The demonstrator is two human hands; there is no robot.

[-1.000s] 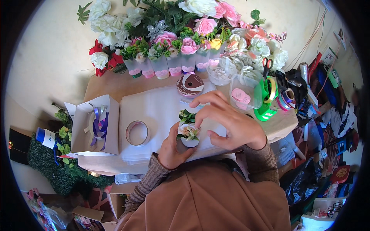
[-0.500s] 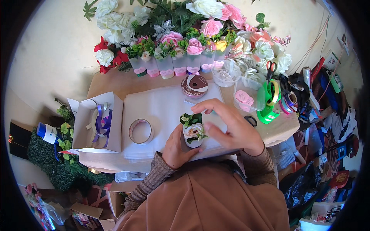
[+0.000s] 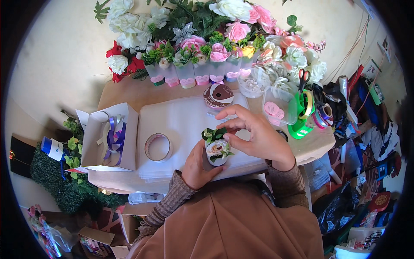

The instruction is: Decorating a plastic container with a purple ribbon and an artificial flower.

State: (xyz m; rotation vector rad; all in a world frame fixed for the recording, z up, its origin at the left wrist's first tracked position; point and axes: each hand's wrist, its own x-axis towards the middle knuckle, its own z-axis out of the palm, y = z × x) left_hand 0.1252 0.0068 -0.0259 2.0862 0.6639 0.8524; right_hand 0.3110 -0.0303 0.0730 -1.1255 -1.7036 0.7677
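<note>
My left hand point(image 3: 197, 167) is wrapped around the side of a small flower arrangement point(image 3: 216, 149) near the table's front edge. It has a pale cream-pink artificial rose, green leaves and a whitish container, mostly hidden from above. My right hand point(image 3: 265, 140) reaches in from the right, thumb and fingers drawn together at a dark green leaf point(image 3: 220, 132) on its far side; the index finger arches above. Beneath lies a stack of translucent white sheets point(image 3: 185, 125). A roll of tape point(image 3: 168, 151) lies to the left, and a brown ribbon spool point(image 3: 210, 102) sits beyond my hands.
On the left stands an open white box point(image 3: 131, 138) with purple ribbon point(image 3: 115, 136). To the right are a clear tub point(image 3: 290, 97) with pink tags, a green tape dispenser point(image 3: 300, 129) and scissors point(image 3: 304, 77). Several finished bouquets point(image 3: 185, 71) line the back.
My right hand's fingers have come together from a spread pose, reaching the leaf at the arrangement's far side. The left hand keeps its hold.
</note>
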